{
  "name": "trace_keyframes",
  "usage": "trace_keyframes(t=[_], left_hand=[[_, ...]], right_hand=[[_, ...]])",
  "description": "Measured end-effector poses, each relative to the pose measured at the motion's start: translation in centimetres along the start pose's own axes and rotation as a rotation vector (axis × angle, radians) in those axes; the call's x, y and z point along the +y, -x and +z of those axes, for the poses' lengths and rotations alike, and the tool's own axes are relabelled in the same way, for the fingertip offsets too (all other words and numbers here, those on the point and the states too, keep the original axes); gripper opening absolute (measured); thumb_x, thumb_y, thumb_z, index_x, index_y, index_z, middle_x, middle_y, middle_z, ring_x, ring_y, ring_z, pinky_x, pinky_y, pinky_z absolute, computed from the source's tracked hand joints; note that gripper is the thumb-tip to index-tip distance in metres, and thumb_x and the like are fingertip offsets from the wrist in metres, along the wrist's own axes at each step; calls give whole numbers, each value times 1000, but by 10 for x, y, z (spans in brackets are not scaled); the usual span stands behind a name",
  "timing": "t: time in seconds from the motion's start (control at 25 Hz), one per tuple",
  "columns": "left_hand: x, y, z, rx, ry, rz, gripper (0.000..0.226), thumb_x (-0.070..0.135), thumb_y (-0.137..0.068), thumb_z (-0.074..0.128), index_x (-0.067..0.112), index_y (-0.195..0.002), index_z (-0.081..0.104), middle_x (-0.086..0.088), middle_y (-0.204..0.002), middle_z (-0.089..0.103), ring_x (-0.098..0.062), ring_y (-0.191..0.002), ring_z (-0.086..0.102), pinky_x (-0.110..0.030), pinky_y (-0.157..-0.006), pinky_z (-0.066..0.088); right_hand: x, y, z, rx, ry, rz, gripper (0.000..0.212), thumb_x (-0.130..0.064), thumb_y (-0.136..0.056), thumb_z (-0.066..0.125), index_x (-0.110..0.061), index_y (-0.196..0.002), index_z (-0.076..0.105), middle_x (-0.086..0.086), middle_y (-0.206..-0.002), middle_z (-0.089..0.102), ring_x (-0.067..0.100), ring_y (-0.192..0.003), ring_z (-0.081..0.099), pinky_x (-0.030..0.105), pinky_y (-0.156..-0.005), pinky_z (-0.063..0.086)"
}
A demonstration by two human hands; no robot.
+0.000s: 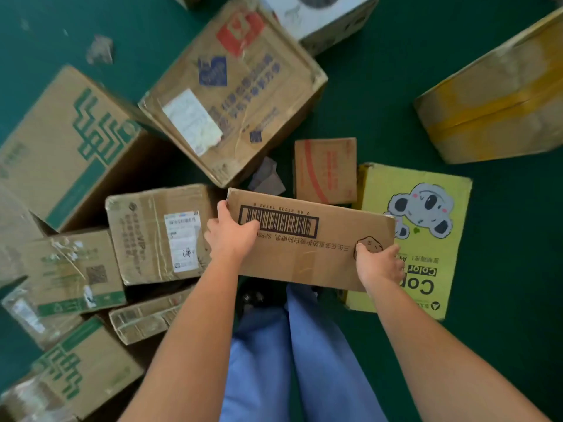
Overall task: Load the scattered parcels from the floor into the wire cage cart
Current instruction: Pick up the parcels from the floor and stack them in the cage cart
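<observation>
Barcoded box [310, 242], left hand [231, 236], right hand [379, 263] gripping ends

Both bare forearms reach forward and down. The left hand [232, 231] grips the flat brown cardboard box [307, 239] at its left end; the right hand [379, 263] grips its near right corner.

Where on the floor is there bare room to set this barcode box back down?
Bare green floor lies between the big taped carton and the yellow-taped box, and right of the koala box. Left of the barcode box held by both hands, parcels crowd together.
</observation>
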State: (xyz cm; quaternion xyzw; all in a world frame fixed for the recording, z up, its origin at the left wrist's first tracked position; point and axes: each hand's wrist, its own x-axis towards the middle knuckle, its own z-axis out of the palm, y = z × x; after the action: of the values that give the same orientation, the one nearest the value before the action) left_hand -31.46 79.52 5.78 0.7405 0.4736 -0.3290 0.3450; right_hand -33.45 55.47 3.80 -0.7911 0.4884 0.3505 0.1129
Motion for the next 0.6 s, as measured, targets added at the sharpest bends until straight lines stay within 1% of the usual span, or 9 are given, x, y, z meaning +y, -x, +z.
trace_keyframes(t=[0.08, 0.16, 0.32, 0.4, 0.48, 0.52, 0.6], left_hand=[[18, 28, -23, -3, -30, 47, 81, 36, -84, 61, 37, -150, 13, -11, -145, 28, -35, -136, 22, -55, -109, 25], [37, 64, -51, -1, -62, 86, 84, 40, -85, 61, 36, -151, 9, -12, -148, 24, -36, -138, 19, -55, -110, 24], [68, 151, -102, 24, -209, 195, 96, 49, -82, 63, 26, -154, 4, -15, -153, 19, -38, -141, 14, -53, -111, 23], [79, 192, -122, -5, -237, 266, 97, 52, -80, 63, 22, -153, 7, -14, -152, 25, -39, -140, 18, -51, -112, 23], [92, 235, -140, -71, -253, 326, 92, 49, -76, 63, 19, -150, 16, -15, -147, 33, -40, -136, 25, -50, -113, 26], [100, 263, -148, -107, -269, 346, 91, 47, -74, 64, 17, -148, 19, -17, -145, 35, -40, -134, 29, -50, -113, 28], [116, 309, -156, -165, -296, 375, 94, 46, -74, 70, 14, -147, 19, -19, -147, 31, -39, -135, 30, -48, -112, 29]], right_hand=[[-3, 25, -35, 46, -7, 7, 87, -61, -87, 52, -14, -151, 17, 20, -145, 32, 37, -132, 31, 50, -107, 33], [-5, 58, -80, 72, -58, 2, 85, -65, -84, 53, -12, -146, 26, 20, -141, 34, 35, -129, 32, 48, -103, 35], [9, 126, -177, 126, -158, -56, 83, -66, -83, 55, -11, -141, 32, 19, -141, 36, 34, -129, 34, 47, -101, 38], [29, 157, -222, 158, -176, -90, 81, -66, -83, 55, -11, -140, 35, 16, -141, 40, 34, -129, 37, 46, -101, 37], [57, 185, -262, 183, -215, -86, 79, -64, -84, 56, -13, -139, 35, 14, -139, 45, 33, -128, 39, 45, -100, 37], [76, 200, -282, 197, -250, -67, 77, -63, -84, 56, -13, -138, 36, 14, -138, 47, 33, -127, 40, 44, -99, 38], [111, 225, -317, 228, -336, -27, 73, -59, -84, 59, -13, -136, 38, 13, -136, 49, 32, -127, 41, 43, -99, 38]])
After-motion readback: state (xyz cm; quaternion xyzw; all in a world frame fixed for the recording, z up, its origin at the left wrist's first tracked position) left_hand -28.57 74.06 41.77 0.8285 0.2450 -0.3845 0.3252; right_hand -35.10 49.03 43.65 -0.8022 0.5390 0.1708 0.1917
